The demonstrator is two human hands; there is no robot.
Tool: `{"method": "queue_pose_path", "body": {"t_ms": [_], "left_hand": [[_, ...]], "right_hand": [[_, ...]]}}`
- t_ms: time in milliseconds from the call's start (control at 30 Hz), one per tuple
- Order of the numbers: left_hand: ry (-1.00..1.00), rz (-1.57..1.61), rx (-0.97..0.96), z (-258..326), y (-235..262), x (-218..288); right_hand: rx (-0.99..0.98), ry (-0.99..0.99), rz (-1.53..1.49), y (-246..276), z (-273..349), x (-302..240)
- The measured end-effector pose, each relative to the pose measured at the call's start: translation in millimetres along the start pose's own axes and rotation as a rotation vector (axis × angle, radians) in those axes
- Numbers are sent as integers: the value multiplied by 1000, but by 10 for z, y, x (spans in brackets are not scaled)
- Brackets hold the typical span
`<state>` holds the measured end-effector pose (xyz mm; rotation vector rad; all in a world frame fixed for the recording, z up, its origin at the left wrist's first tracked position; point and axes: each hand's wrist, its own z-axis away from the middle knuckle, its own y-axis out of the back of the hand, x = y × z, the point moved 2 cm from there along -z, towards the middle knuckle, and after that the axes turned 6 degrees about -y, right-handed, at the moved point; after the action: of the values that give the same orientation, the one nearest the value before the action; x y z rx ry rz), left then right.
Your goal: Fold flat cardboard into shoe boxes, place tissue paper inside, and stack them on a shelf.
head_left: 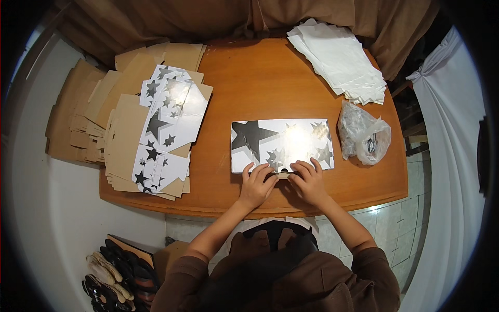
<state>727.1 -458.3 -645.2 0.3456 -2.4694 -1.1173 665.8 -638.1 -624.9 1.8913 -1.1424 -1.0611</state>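
Observation:
A white cardboard box (283, 140) printed with dark stars lies on the table in front of me, its lid down. My left hand (254, 186) grips the left part of the front edge, fingertips on the lid and thumb turned inward along the front. On the right part of that same edge, my right hand (307, 182) holds in the same way. Between the two thumbs a small dark notch and a strip of brown cardboard show at the front. The undersides of my fingers are hidden.
Stacked flat cardboard blanks (122, 125) cover the table's left side, with star-printed blanks (169, 114) on top. White paper sheets (338, 60) lie at the far right. A clear plastic bag (364, 132) sits right of the box. Shoes (122, 275) are on the floor at lower left.

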Motion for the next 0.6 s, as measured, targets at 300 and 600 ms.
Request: {"method": "queue_pose_path", "body": {"t_ms": [300,600], "left_hand": [[81,32,76,-79,-35,62],[-112,-85,81,7,-66,-34]], "right_hand": [[103,147,89,-74,80,62],[148,136,102,-141,97,86]]}}
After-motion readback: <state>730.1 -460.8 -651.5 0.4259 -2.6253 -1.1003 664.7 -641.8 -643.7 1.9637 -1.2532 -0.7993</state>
